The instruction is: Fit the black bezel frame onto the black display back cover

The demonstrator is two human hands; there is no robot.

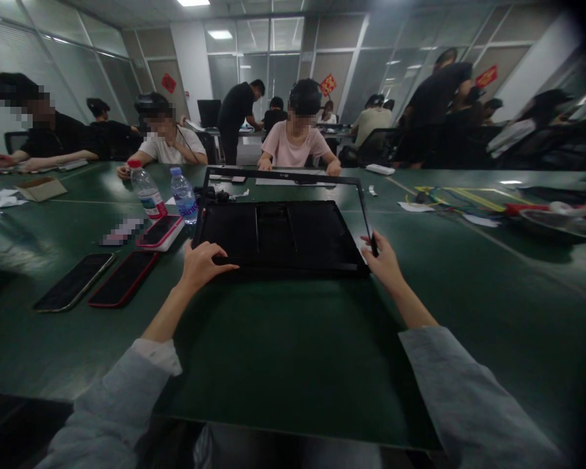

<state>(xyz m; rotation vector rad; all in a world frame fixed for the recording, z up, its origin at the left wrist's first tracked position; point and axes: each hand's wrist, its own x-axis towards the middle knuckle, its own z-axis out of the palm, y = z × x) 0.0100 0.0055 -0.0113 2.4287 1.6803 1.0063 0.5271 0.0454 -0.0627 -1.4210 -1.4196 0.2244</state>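
A thin black rectangular monitor bezel (283, 176) is held up at a tilt, its lower edge towards me. My left hand (202, 264) grips its lower left corner, thumb along the bottom bar. At the lower right, my right hand (383, 260) pinches the side bar between thumb and fingers. Through the open frame shows a black panel (317, 228), like a monitor's back cover, with a raised middle section. It lies on the green table (283, 352) behind and below the bezel. Whether the two parts touch is unclear.
To the left lie a dark phone (75, 280), a red-edged phone (124, 279) and a pink-and-white case (161, 231). Two bottles, one red-capped (148, 189) and one blue-capped (183, 194), stand beside the bezel. Cables (449, 198) lie at right. Several people sit across the table.
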